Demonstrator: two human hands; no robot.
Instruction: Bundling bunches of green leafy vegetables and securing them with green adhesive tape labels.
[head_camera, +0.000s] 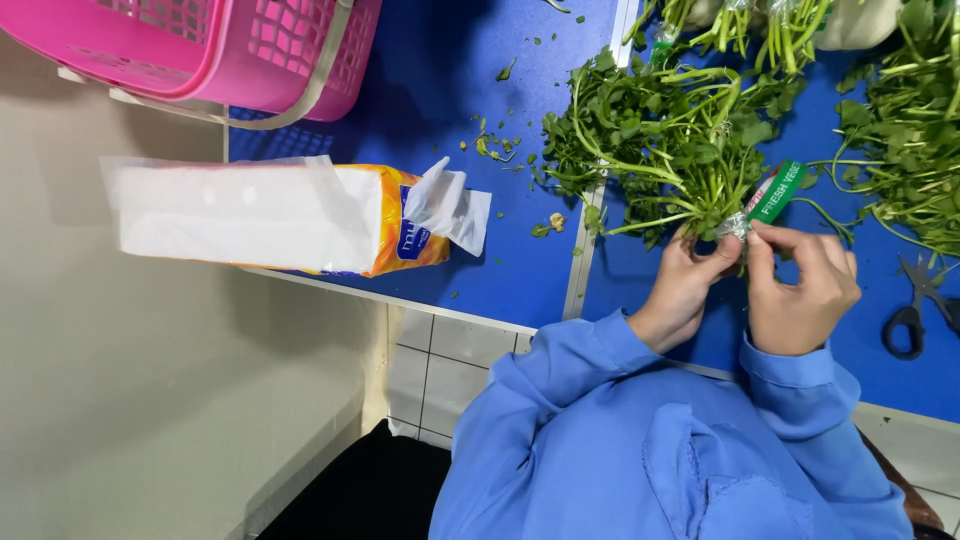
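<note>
— Blue sleeves nearest the lens; beyond them, both hands meeting at the stem end of the bunch of greens (660, 140) on the blue surface (430, 80).

— Which hand closer to the stems?

— Left hand (685, 285), thumb and fingers pinching the gathered stems right at the base. Right hand (800, 290) just beside, fingertips pressed together on the green band (775, 192) wrapped there.

— Lie of the bunch from the grip?

— Up and to the left in the picture, away from the body. Long axis running from the pinched stems out to the leaves; leafy end pointing toward the pink basket (230, 50), cut ends toward the hands.

— Band's direction?

— Slanting up and right from the fingertips, free end in the air (printed side up).

— Anything close by?

— Black scissors (915, 305) flat beside the right hand, untouched. Pack of white tissues (290, 215) well apart on the left. More greens (910, 130) to the right.
</note>
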